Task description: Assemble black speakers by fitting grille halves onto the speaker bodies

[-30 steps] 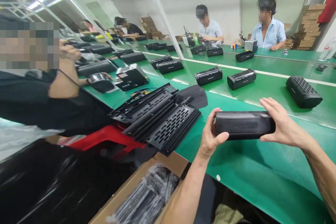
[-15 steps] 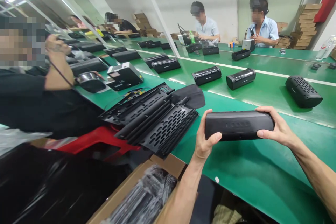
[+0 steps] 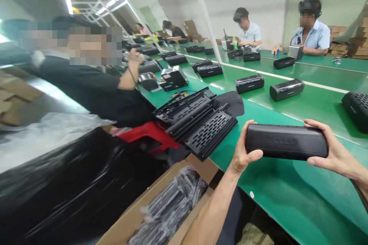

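Close in, at the bottom of my feed, there's an open cardboard box (image 3: 207,167), and clear-wrapped dark parts (image 3: 172,203) are heaped inside it. Black plastic sheeting (image 3: 71,183) spreads out to its left. Just beyond, here's the action: I've got the left hand (image 3: 243,150) clasping one end of a long black case (image 3: 284,141), thumb along the lower edge, and the right hand (image 3: 330,148) gripping the other end the same way. The case is up over the green table (image 3: 276,203), lying lengthwise between the palms, a faint row of marks on the face turned to me.

Left of it, slotted black panels (image 3: 207,130) are stacked at the table's edge, a dark flat piece (image 3: 232,104) right behind them, a red stool (image 3: 149,136) below. Past those sits a co-worker in black (image 3: 115,92), blurred, one arm raised near a boxy device (image 3: 174,78).

Further out, a perforated case (image 3: 358,109) is at the right edge, and two glossy-topped cases (image 3: 286,89) stand along the green surface. At the far side, two people in light shirts (image 3: 316,38) are seated, with stacked cartons (image 3: 360,40) to the right.
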The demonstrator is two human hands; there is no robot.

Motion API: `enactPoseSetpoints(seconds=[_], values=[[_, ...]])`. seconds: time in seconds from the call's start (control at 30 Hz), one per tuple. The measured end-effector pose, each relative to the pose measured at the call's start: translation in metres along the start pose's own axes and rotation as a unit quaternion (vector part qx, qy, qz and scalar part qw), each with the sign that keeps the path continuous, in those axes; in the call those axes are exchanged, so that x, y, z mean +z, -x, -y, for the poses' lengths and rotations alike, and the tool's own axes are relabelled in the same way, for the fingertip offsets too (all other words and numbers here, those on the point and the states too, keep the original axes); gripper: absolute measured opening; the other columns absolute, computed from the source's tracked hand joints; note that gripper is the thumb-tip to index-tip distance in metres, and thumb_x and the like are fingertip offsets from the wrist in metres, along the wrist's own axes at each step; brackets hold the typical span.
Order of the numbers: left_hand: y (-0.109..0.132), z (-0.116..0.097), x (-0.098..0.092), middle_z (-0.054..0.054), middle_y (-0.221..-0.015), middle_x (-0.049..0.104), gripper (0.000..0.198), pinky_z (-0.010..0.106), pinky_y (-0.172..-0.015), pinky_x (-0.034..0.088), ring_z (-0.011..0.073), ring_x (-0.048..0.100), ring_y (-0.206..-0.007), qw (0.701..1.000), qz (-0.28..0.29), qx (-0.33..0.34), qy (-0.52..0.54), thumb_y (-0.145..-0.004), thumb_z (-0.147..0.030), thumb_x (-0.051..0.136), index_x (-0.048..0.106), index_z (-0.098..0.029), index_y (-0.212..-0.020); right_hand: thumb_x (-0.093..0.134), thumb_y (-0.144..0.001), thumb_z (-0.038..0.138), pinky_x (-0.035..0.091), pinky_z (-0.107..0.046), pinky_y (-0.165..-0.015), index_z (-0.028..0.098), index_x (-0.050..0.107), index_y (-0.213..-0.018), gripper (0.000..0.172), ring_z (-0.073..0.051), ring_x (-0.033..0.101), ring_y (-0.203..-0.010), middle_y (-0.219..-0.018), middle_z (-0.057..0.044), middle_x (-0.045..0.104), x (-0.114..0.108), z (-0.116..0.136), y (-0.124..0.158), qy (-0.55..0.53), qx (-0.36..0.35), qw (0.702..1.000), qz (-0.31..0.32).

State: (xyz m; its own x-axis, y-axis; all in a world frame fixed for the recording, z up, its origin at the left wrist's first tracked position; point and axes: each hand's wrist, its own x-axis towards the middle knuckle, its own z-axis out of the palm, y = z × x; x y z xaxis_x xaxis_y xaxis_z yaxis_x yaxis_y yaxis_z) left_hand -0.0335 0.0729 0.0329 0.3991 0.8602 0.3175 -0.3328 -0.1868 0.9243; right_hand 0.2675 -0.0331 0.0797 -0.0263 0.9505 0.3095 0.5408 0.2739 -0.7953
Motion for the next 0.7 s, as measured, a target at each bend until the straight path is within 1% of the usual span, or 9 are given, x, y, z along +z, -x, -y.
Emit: enactPoseSetpoints(seconds=[0.1,0.2,0.27,0.33,0.43,0.5,0.53,0.6,0.7], values=[[0.0,-0.008,0.003,0.011,-0.151,0.052,0.104,0.048,-0.11,0.049,0.0377,0.057,-0.13,1.0,-0.005,0.012,-0.012,-0.065,-0.056,0.09,0.046,-0.028,-0.154,0.083,-0.081,0.061,0.048,-0.044,-0.112,0.035,0.053,-0.145,0.075,-0.037,0.053,-0.142,-0.155,-0.009,0.054,0.003,0.009,0.003,0.022,-0.035,0.998,-0.051],[-0.002,-0.01,0.001,0.011,-0.146,0.057,0.106,0.048,-0.108,0.05,0.0383,0.059,-0.127,1.0,-0.013,0.015,-0.011,-0.064,-0.059,0.09,0.046,-0.026,-0.155,0.085,-0.079,0.059,0.05,-0.041,-0.108,0.035,0.058,-0.139,0.07,-0.036,0.056,-0.137,-0.149,-0.008,0.059,0.005,0.012,0.001,0.018,-0.03,0.997,-0.074],[-0.006,-0.007,-0.003,0.011,-0.143,0.061,0.108,0.051,-0.112,0.048,0.0392,0.059,-0.129,1.0,-0.012,-0.006,-0.008,-0.066,-0.059,0.089,0.043,-0.025,-0.158,0.087,-0.074,0.061,0.053,-0.04,-0.102,0.034,0.061,-0.136,0.073,-0.035,0.061,-0.128,-0.144,-0.008,0.061,0.008,0.007,-0.004,-0.007,0.021,0.997,-0.073],[-0.011,-0.002,-0.008,0.012,-0.144,0.062,0.104,0.052,-0.119,0.042,0.0398,0.057,-0.136,0.999,0.007,-0.039,-0.012,-0.072,-0.06,0.086,0.042,-0.023,-0.159,0.087,-0.069,0.066,0.055,-0.038,-0.093,0.031,0.061,-0.134,0.078,-0.033,0.064,-0.117,-0.137,-0.009,0.064,0.012,-0.003,-0.01,-0.066,0.099,0.991,-0.056],[-0.02,0.005,-0.013,0.013,-0.146,0.064,0.089,0.051,-0.122,0.038,0.0394,0.052,-0.143,0.997,0.03,-0.076,0.0,-0.082,-0.065,0.078,0.052,-0.019,-0.153,0.083,-0.068,0.072,0.055,-0.035,-0.078,0.027,0.057,-0.136,0.085,-0.029,0.067,-0.102,-0.125,-0.01,0.067,0.019,-0.017,-0.017,-0.199,0.223,0.954,-0.019],[-0.027,0.01,-0.012,0.014,-0.137,0.07,0.076,0.049,-0.119,0.041,0.0387,0.056,-0.138,0.996,0.014,-0.087,0.016,-0.085,-0.064,0.073,0.061,-0.016,-0.143,0.082,-0.07,0.071,0.052,-0.032,-0.07,0.026,0.054,-0.138,0.087,-0.026,0.067,-0.093,-0.119,-0.01,0.069,0.023,-0.023,-0.02,-0.252,0.279,0.927,-0.002],[-0.031,0.013,-0.012,0.013,-0.133,0.072,0.071,0.049,-0.117,0.043,0.0379,0.059,-0.134,0.996,0.002,-0.088,0.021,-0.086,-0.063,0.072,0.064,-0.016,-0.138,0.082,-0.07,0.07,0.051,-0.031,-0.068,0.026,0.053,-0.139,0.086,-0.026,0.067,-0.09,-0.117,-0.009,0.07,0.023,-0.026,-0.023,-0.257,0.29,0.922,-0.002],[-0.042,0.023,-0.01,0.012,-0.127,0.073,0.066,0.046,-0.113,0.046,0.0355,0.062,-0.129,0.996,-0.006,-0.083,0.011,-0.085,-0.059,0.07,0.065,-0.015,-0.135,0.081,-0.072,0.069,0.052,-0.032,-0.071,0.027,0.054,-0.137,0.082,-0.026,0.066,-0.094,-0.119,-0.009,0.069,0.021,-0.031,-0.028,-0.226,0.274,0.935,-0.015],[-0.063,0.04,-0.007,0.009,-0.122,0.073,0.063,0.042,-0.105,0.05,0.0303,0.065,-0.118,0.993,0.003,-0.088,-0.077,-0.083,-0.054,0.067,0.063,-0.017,-0.134,0.081,-0.071,0.067,0.053,-0.038,-0.089,0.027,0.057,-0.134,0.079,-0.031,0.063,-0.11,-0.126,-0.009,0.066,0.012,-0.043,-0.037,-0.118,0.19,0.974,-0.036]])
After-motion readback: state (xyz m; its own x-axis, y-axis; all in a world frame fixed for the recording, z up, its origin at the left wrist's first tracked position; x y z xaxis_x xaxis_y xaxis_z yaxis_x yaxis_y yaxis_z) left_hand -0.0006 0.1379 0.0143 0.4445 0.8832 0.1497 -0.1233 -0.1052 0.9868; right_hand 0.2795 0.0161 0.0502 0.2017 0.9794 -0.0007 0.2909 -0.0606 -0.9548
